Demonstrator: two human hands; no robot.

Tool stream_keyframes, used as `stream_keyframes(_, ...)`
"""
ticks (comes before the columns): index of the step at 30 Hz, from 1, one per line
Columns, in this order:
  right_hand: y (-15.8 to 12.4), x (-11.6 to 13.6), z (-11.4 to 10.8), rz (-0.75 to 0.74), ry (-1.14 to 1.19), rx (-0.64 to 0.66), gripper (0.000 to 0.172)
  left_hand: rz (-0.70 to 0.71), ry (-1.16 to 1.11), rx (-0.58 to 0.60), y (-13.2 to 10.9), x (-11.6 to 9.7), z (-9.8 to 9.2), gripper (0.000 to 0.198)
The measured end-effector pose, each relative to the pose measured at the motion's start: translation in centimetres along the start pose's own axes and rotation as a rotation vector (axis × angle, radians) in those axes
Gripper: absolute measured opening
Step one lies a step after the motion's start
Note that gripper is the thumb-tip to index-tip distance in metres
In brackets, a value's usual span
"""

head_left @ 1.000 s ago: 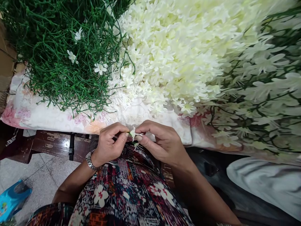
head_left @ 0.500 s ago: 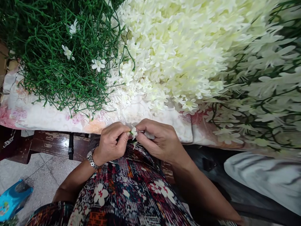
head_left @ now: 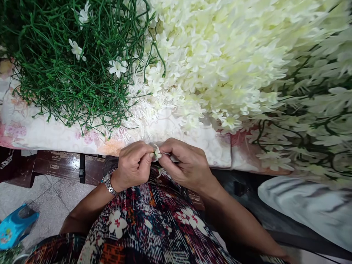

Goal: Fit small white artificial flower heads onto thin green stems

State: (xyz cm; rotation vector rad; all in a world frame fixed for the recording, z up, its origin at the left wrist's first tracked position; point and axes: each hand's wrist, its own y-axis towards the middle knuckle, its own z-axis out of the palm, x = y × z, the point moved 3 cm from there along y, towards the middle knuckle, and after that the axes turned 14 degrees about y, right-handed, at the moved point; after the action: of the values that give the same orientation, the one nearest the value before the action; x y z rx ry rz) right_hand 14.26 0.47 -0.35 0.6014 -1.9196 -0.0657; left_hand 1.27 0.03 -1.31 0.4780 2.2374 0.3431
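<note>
In front of my body, a small white artificial flower (head_left: 157,154) sits between my two hands. My left hand (head_left: 134,163), with a metal watch on the wrist, pinches the flower's left side between thumb and forefinger. From the flower's other side, a thin pale strand (head_left: 165,153) runs into the pinched thumb and forefinger of my right hand (head_left: 189,163). Just beyond the hands lies a heap of thin white strands (head_left: 140,106). The green plastic stems (head_left: 82,80) are piled to the left of it, a few white flowers on top. Loose cream-white blossoms (head_left: 220,62) form a large heap to the right.
A floral-print cloth (head_left: 55,124) covers the table. Finished-looking white flower sprays (head_left: 316,135) lie at its right end. Below the table edge are a dark wooden bench (head_left: 66,167), a blue plastic object (head_left: 18,223) on the floor, and light grey fabric (head_left: 305,209) at the right.
The flower has turned slightly between my fingers, and the green at its left side shows less. Both hands stay pinched in nearly the same place. The view has shifted a little.
</note>
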Motion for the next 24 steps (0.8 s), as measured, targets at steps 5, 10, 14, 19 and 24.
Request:
stream_keyframes(5, 0.0, -0.1, 0.4, -0.039, -0.05, -0.025, 0.006, -0.016, 0.012, -0.012, 0.0, 0.1, 0.1, 0.008)
stream_keyframes(10, 0.3, 0.1, 0.1, -0.067, -0.089, 0.029, 0.009, -0.059, -0.025, 0.007, 0.1, 0.1, 0.0, 0.009)
stream_keyframes(14, 0.5, 0.9, -1.2, -0.057, -0.024, 0.064, 0.009, -0.237, -0.276, 0.087, 0.0, 0.5, -0.4, 0.007)
stream_keyframes(19, 0.4, 1.7, -3.4, -0.078, 0.057, -0.111, 0.013, -0.526, -0.783, 0.104, 0.1, 0.8, -1.0, 0.008)
stream_keyframes(24, 0.9, 2.5, -3.3, -0.115, 0.096, -0.021, 0.033, -0.661, -1.033, 0.184, 0.5, -0.2, -0.3, 0.011)
